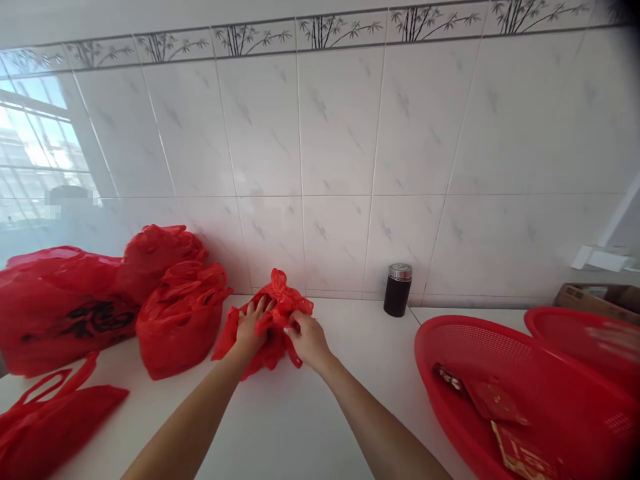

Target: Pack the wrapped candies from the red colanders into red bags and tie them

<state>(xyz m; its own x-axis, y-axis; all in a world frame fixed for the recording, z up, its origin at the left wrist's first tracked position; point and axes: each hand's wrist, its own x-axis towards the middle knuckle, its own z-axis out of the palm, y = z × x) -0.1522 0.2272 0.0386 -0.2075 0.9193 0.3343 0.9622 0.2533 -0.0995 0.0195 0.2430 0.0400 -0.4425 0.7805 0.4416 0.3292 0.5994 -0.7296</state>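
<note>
A small red plastic bag [273, 353], crumpled, with its handles bunched at the top, sits on the white counter near the tiled wall. My left hand [253, 325] lies on its left side, fingers spread over the plastic and the thumb hidden. On the other side my right hand [311, 341] pinches the bunched plastic between thumb and fingers. What the bag contains cannot be seen. Just left stands a filled red plastic bag [180, 327], its loose handles on top.
More red bags crowd the left: a large one [65, 310] with black writing, one behind [163, 257], and a flat one [65, 427] in front. A dark jar [397, 291] with a silver lid stands by the wall. Right are red baskets [467, 325], one holding packets, and a cardboard box [595, 303].
</note>
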